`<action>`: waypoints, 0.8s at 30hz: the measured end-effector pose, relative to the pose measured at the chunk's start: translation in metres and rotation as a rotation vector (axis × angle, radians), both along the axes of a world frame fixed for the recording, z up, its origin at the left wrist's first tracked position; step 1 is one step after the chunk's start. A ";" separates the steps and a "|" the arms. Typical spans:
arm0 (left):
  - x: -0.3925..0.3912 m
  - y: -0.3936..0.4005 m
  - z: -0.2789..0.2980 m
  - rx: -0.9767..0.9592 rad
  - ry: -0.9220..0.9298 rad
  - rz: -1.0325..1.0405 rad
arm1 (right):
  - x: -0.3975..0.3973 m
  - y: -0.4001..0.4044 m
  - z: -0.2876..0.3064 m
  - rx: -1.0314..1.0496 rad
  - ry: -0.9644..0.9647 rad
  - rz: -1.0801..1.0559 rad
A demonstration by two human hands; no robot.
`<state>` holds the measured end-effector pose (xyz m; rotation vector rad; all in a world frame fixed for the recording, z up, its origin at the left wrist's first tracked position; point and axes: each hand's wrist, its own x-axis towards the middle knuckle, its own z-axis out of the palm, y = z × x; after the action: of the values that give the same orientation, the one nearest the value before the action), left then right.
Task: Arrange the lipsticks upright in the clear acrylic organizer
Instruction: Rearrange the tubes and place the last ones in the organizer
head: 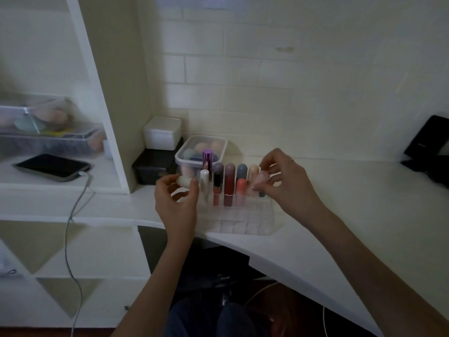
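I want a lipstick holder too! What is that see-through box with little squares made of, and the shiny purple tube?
The see-through gridded lipstick organizer looks like clear hard plastic, probably acrylic: the white desk shows through its glossy walls. The shiny purple tube looks metallic, with bright streaks along it, though it could be coated plastic.

Before you, the organizer [245, 218] looks like clear, glossy plastic. Its lipsticks [228, 184] look like smooth plastic with a soft sheen. One purple tube [207, 158] shines like metal. The desk [340, 190] is smooth, matt white.
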<state>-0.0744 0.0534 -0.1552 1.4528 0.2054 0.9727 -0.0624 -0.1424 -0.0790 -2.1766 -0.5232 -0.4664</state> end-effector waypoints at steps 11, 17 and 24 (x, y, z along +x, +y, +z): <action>-0.009 -0.004 -0.003 0.049 -0.025 -0.018 | 0.011 0.005 -0.027 -0.228 -0.193 -0.012; -0.029 -0.022 -0.003 0.188 -0.104 0.010 | 0.000 0.008 -0.025 -0.179 -0.228 -0.060; -0.045 -0.047 0.009 0.335 -0.176 -0.066 | -0.042 0.044 -0.007 -0.015 0.204 0.320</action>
<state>-0.1198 0.0063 -0.1459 1.6543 -0.1409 1.1110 -0.1040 -0.0988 -0.0862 -2.0743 -0.7451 -0.0672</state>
